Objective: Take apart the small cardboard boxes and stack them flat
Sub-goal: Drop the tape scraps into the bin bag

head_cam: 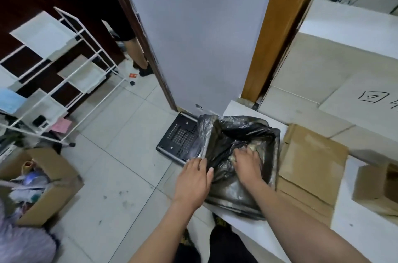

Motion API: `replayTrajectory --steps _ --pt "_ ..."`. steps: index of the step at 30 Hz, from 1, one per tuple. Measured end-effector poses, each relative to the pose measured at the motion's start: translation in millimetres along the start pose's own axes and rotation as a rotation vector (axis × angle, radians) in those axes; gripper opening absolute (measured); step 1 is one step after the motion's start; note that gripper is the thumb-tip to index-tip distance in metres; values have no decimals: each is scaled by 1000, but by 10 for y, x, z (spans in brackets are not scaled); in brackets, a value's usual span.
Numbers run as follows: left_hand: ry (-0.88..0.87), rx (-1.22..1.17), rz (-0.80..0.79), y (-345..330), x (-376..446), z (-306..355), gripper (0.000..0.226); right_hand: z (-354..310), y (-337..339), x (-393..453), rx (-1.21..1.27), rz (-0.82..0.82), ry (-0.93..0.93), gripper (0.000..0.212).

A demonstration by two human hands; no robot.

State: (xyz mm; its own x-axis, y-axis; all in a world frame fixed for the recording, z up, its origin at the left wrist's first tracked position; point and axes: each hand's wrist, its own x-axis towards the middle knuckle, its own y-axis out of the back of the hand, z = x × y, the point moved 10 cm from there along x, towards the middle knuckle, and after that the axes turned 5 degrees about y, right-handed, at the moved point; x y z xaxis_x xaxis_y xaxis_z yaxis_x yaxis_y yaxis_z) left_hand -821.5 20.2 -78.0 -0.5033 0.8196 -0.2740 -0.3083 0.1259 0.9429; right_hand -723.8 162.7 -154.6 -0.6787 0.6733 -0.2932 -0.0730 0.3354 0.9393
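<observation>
A black plastic bag [228,133] lies open on the white table [247,228], with something flat and box-shaped inside it. My left hand [193,178] grips the bag's near left edge. My right hand [247,161] is down inside the bag's mouth, fingers pressed into crumpled pale stuff; whether it holds anything is hidden. Right of the bag lie flattened brown cardboard boxes [310,165] in a low stack. A small brown box [377,189] stands still folded at the far right edge.
Large flat cardboard sheets [323,90] with black handwriting cover the table's back right. On the tiled floor are a black perforated stand [181,140], an open carton of clutter [45,181] at left and a white wire rack [60,69]. A person's legs [137,53] stand by the doorway.
</observation>
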Motion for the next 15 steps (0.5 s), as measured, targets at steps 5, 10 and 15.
replayTrajectory --steps 5,10,15 --pt "-123 26 -26 -35 198 -144 49 -74 -220 105 -64 -95 -112 39" --pt "-236 8 -56 -84 236 -320 45 -135 -286 49 -134 -125 -221 20" --pt "-276 15 -69 -53 281 -474 44 -119 -192 70 -129 -125 -332 24"
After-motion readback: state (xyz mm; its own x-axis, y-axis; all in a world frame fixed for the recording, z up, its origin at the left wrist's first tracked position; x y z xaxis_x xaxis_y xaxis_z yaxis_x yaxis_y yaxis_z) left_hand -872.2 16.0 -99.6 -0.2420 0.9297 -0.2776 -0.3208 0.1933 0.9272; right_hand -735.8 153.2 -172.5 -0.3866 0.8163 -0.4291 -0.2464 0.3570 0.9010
